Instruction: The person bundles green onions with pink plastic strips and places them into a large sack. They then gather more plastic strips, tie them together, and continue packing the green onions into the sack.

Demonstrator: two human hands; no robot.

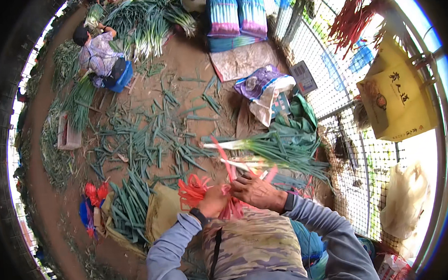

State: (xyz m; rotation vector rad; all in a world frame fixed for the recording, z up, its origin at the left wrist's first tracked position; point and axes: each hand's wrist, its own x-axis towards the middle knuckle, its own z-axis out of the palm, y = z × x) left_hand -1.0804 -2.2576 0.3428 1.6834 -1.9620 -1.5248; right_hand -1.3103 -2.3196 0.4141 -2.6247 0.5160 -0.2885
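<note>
My left hand (pixel 214 201) is closed on a bundle of red plastic strips (pixel 192 190), whose looped ends stick out on its left. Close beside it, my right hand (pixel 258 191) has its fingers bent around more of the strips, and loose ends rise above and hang below both hands. The hands meet over my lap, which a camouflage-patterned cloth (pixel 252 242) covers. Just beyond them a pile of green onions (pixel 280 149) lies on the ground, white stems to the left and leaves to the right.
Left of me stands an open sack (pixel 162 209) beside cut leaves (pixel 130 208). Trimmings (pixel 138 139) litter the floor. A person (pixel 100 57) sits far left near heaped onions (pixel 144 27). Packed bundles (pixel 235 15) stand at the back; wire mesh (pixel 332 78) with a yellow bag (pixel 396 98) runs along the right.
</note>
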